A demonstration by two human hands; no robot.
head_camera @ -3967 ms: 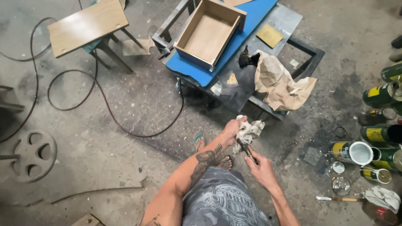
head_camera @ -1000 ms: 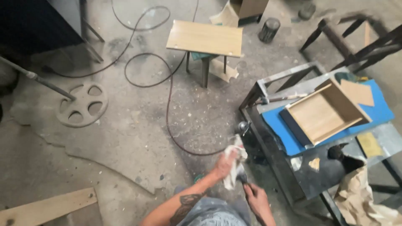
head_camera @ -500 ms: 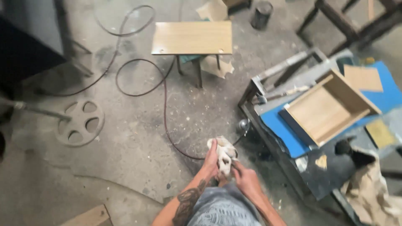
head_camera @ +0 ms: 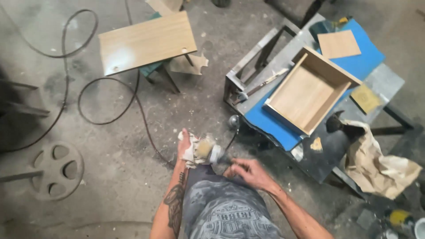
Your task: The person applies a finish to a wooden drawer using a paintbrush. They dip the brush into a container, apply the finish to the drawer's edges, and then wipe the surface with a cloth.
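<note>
My left hand (head_camera: 184,146) grips a dirty white rag (head_camera: 191,152) wrapped against the bristles of a paintbrush (head_camera: 209,151). My right hand (head_camera: 249,172) holds the brush by its dark handle, with the metal ferrule and pale bristles pointing left into the rag. Both hands are low in front of my patterned grey shorts (head_camera: 226,208), above the dusty concrete floor.
A metal-framed work table (head_camera: 380,82) at right carries a blue board (head_camera: 363,57), an open wooden drawer box (head_camera: 310,90) and crumpled brown paper (head_camera: 376,159). A wooden-topped stool (head_camera: 146,42), a looped cable (head_camera: 133,99) and a spoked wheel (head_camera: 55,170) lie left.
The view has swung, shifting the table and stool. My hands have drawn apart, baring the brush's bristles and ferrule, which the rag covered before.
</note>
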